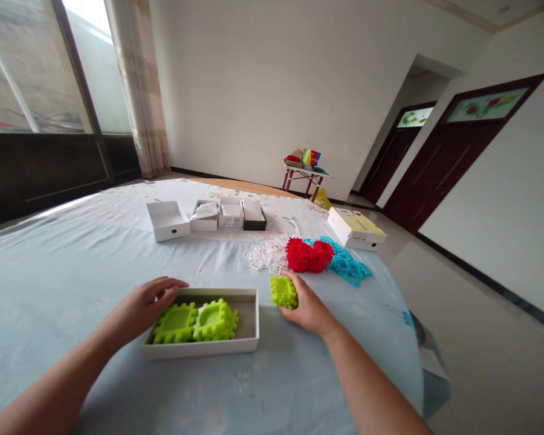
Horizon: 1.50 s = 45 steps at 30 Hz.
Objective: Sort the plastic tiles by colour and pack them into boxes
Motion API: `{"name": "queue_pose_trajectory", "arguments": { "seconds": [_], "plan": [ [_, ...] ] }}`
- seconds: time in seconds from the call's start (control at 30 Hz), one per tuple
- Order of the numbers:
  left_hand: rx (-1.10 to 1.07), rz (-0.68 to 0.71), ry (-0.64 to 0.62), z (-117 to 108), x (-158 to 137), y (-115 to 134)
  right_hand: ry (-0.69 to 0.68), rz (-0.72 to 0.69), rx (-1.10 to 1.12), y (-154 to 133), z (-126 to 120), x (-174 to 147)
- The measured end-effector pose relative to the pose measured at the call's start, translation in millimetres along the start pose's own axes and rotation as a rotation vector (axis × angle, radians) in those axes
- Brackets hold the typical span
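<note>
A stack of lime-green notched building-block panels (283, 292) is in my right hand (309, 307), closed around its right side just above the cloth. To its left stands a shallow white box (204, 348). Two more stacks of lime-green panels lie inside, one at the left (176, 324) and one beside it (215, 321); the box's right end shows bare bottom. My left hand (150, 305) is closed on the rear left corner of the box, fingers along the far rim and thumb at the inner side.
Red panels (309, 255), blue panels (350, 266) and scattered white lattice pieces (267, 252) lie beyond my right hand. Farther back stand an open white box (168, 222), several smaller boxes (231, 214) and a yellow-white box (357, 228). The table's edge curves at right.
</note>
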<state>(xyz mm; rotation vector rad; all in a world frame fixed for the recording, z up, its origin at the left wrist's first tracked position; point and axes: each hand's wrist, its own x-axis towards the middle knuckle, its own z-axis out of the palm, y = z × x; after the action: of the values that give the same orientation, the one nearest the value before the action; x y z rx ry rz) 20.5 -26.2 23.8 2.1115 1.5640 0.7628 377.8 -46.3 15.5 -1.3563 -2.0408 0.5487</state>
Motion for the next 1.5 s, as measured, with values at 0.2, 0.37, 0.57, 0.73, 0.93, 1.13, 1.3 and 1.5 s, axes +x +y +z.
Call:
{"name": "queue_pose_trajectory", "arguments": {
  "seconds": [0.2, 0.37, 0.57, 0.73, 0.93, 1.13, 1.3, 1.5],
  "plan": [
    [0.001, -0.008, 0.003, 1.4, 0.9, 0.0, -0.088, 0.031, -0.033, 3.1, 0.3, -0.9],
    [0.107, 0.033, 0.126, -6.5, -5.2, 15.9, -0.021, 0.020, -0.094, -1.3, -3.2, -3.9],
    [0.171, 0.338, 0.132, -6.5, -19.4, 66.0, 0.050, -0.083, -0.152, -8.0, -5.9, -4.4],
    [0.251, 0.400, -0.126, 7.5, -17.3, 98.5, 0.069, -0.118, -0.155, -4.2, -3.1, -4.2],
    [0.242, 0.379, -0.188, 19.9, -4.1, 107.2, 0.072, -0.126, -0.116, -1.5, -1.3, -4.4],
    [0.185, 0.327, -0.266, 21.3, -2.1, 109.2, 0.058, -0.144, -0.085, -1.6, -3.2, -3.9],
    [0.197, 0.316, -0.287, 23.1, -1.0, 108.9, 0.080, -0.169, -0.084, -0.9, -7.1, -4.7],
    [0.184, 0.256, -0.364, 25.1, 0.2, 107.2, 0.037, -0.202, -0.103, -0.8, -10.7, -4.9]
  ]
}}
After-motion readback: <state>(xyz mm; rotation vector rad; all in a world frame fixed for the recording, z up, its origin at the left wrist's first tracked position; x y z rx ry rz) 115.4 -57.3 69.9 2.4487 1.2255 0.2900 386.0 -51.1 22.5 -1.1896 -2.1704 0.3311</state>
